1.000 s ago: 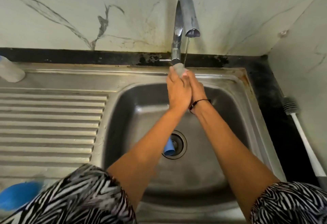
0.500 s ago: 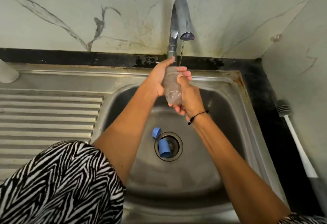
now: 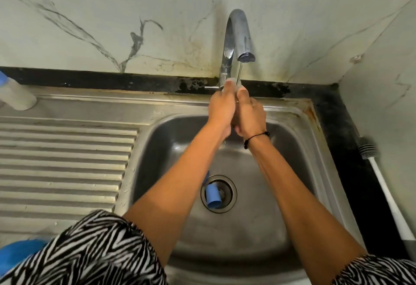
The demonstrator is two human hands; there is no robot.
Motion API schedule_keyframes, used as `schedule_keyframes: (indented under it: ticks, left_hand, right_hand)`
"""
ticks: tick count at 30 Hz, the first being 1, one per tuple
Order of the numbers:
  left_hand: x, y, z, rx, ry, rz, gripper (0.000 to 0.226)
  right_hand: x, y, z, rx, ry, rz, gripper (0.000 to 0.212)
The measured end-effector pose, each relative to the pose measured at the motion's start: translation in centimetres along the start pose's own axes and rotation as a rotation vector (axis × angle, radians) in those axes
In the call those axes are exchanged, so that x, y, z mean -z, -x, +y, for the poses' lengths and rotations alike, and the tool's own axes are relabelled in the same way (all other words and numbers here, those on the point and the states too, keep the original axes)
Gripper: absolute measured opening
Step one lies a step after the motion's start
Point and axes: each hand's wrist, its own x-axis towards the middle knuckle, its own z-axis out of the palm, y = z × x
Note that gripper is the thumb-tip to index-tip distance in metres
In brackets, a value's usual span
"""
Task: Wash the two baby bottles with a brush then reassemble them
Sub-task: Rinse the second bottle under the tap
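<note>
Bottle (image 3: 233, 81) is now almost hidden between both hands, up under the tap (image 3: 236, 37). Before, it showed more. Left hand (image 3: 221, 106) and right hand (image 3: 249, 113) wrap their fingers around it. 1 blue cap (image 3: 212, 195) lies on the drain (image 3: 227, 194) in the sink (image 3: 292, 149).

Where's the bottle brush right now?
In the head view the bottle brush lies on the dark counter right of the sink, bristles toward the wall, untouched by either hand.
</note>
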Motion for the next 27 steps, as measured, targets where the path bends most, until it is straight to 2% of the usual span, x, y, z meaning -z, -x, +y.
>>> schedule_keyframes:
  ticks: [4, 7, 8, 10, 12, 13, 15, 19, 24, 27]
  left_hand:
    - [1.9, -1.3, 2.1, 0.358, 0.365, -0.251, 0.069]
    - [2.7, -0.9, 2.2, 0.407, 0.509, -0.299, 0.066]
    - [2.4, -0.6, 2.1, 0.381, 0.509, -0.255, 0.060]
    - [1.4, 0.4, 1.3, 0.186, 0.328, -0.131, 0.044]
    - [0.6, 1.8, 0.1, -0.038, 0.118, -0.043, 0.026]
    - [0.5, 2.2, -0.5, -0.085, 0.100, -0.031, 0.022]
    - [1.0, 2.2, -1.5, -0.067, 0.123, -0.041, 0.026]
    - [2.1, 1.2, -1.6, 0.105, 0.196, -0.052, 0.040]
    - [2.1, 0.8, -0.7, 0.119, 0.304, -0.118, 0.042]
    - [2.3, 1.2, -0.8, 0.055, 0.256, -0.167, 0.039]
  right_hand:
    - [0.3, 1.0, -0.4, 0.001, -0.076, -0.102, 0.052]
    - [0.2, 2.0, -0.4, -0.143, -0.191, -0.183, 0.052]
    - [0.2, 1.9, -0.4, -0.203, -0.235, -0.176, 0.053]
    - [0.0, 1.4, -0.5, -0.271, -0.309, -0.117, 0.053]
    - [-0.2, 0.6, -0.4, -0.261, -0.281, -0.071, 0.049]
    - [-0.4, 0.2, -0.2, -0.237, -0.232, -0.060, 0.047]
    - [-0.9, -0.1, 0.3, -0.132, -0.017, -0.070, 0.045]
    - [-1.2, 0.1, 0.5, 0.067, 0.374, -0.082, 0.048]
    - [-0.9, 1.7, -0.8, 0.252, 0.462, -0.109, 0.056]
    - [-0.8, 1.0, -2.7, 0.237, 0.427, -0.111, 0.048]
